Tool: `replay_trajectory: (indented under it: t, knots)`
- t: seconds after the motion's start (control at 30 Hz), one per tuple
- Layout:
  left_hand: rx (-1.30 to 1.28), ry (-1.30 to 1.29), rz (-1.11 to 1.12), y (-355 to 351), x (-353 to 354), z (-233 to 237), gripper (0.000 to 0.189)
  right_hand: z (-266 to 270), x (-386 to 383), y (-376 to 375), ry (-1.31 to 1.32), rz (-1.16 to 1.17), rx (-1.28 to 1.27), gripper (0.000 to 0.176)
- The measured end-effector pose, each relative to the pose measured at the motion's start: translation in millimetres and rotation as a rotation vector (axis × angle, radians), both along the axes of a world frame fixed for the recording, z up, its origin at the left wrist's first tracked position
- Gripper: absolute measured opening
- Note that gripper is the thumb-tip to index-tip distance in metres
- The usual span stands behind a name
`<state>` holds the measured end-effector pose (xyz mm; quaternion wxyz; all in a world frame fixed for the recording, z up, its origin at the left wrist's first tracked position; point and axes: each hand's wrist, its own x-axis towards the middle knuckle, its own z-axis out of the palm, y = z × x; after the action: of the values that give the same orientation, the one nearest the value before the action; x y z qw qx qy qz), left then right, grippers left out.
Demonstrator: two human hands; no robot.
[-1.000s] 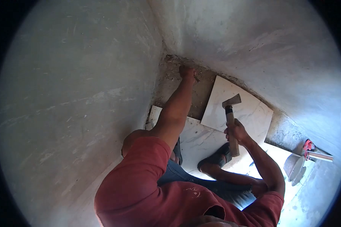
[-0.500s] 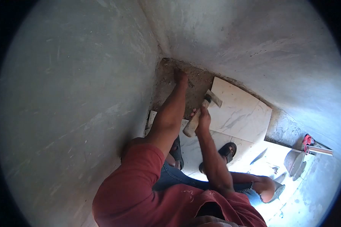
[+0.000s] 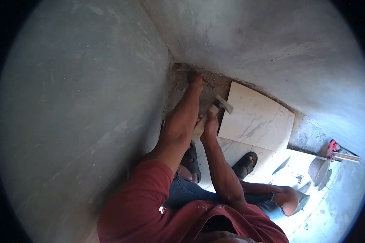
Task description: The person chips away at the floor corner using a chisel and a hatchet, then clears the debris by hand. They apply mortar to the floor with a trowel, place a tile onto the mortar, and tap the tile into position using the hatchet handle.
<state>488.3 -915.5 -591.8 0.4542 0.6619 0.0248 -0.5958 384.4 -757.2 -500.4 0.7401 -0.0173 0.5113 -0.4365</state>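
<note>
My left hand (image 3: 195, 79) reaches down into the corner, low over the rough bare floor (image 3: 220, 85). Its fingers look closed; a thin dark piece seems to stick out beside them, too small to name. Nearer to me, my right hand (image 3: 211, 124) is wrapped round the handle of a hammer (image 3: 224, 104). The hammer's head points away from me, between the left forearm and a large pale veined tile (image 3: 253, 115). Part of the handle is hidden by the fingers.
Grey walls (image 3: 81, 101) meet at the corner. My sandalled feet (image 3: 245, 164) stand on pale tiles. At the right are round metal pans (image 3: 319, 170), a red item (image 3: 333, 146) and a long thin strip (image 3: 346, 157) by the wall.
My right hand and the hammer have moved left, closer to my left forearm. My left hand has stayed in the corner, shifting slightly.
</note>
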Motion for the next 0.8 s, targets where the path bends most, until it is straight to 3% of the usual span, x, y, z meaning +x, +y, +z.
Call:
replay_trajectory:
  t: [0.03, 0.1, 0.13, 0.2, 0.23, 0.3, 0.43, 0.5, 0.53, 0.6, 0.63, 0.7, 0.73, 0.8]
  knots:
    - [-0.002, 0.004, 0.003, 0.8, 0.8, -2.9, 0.016, -9.9, -0.1, 2.0, 0.004, 0.003, -0.002, 0.023]
    - [0.036, -0.111, -0.074, 4.3, 5.0, -8.3, 0.017, -10.7, 5.5, 0.9, 0.051, -0.327, 0.017, 0.021]
    - [0.039, -0.113, -0.072, 2.7, 4.4, -11.6, 0.017, -11.6, 5.1, -1.3, 0.049, -0.324, 0.020, 0.021]
    - [-0.058, 0.046, 0.131, -0.2, -3.4, -16.6, 0.018, 2.0, 7.6, -10.6, -0.042, -0.017, 0.113, 0.020]
    - [-0.054, 0.050, 0.122, 0.3, -5.2, -17.0, 0.018, 3.4, 8.7, -13.0, -0.071, 0.082, 0.143, 0.019]
    - [0.032, -0.142, -0.085, 2.9, 0.8, -4.7, 0.018, -3.1, 21.7, -11.7, 0.057, 0.057, 0.033, 0.022]
    - [-0.052, -0.040, 0.040, -8.0, -2.9, -25.0, 0.019, 8.3, -15.9, 9.8, 0.087, 0.204, 0.005, 0.025]
    - [-0.059, 0.267, 0.373, -10.2, -7.7, -4.7, 0.022, 25.3, -30.1, 22.3, 0.478, 0.333, -0.239, 0.028]
    - [-0.060, 0.264, 0.388, 2.4, -4.6, -4.4, 0.022, 21.1, -38.4, 21.6, 0.473, 0.347, -0.242, 0.028]
    - [-0.396, 0.413, 0.401, 27.1, 0.6, -12.7, 0.024, 12.4, -59.9, 17.9, 0.819, 0.425, -0.584, 0.031]
    - [-0.511, 0.466, 0.407, 32.7, 2.8, -11.3, 0.025, 11.5, -72.3, 10.5, 0.816, 0.437, -0.595, 0.031]
    - [-0.053, 0.144, 0.603, 23.1, 7.1, 5.8, 0.013, 21.9, -89.7, -13.0, 0.915, 0.626, -0.695, 0.033]
    - [-0.054, 0.145, 0.616, 27.3, 10.2, 9.5, 0.013, 28.0, -94.8, -21.2, 0.913, 0.638, -0.703, 0.033]
    - [-0.115, 0.005, 0.377, 34.3, 18.4, 7.2, 0.014, 47.3, -100.2, -39.5, 0.967, 0.767, -0.849, 0.033]
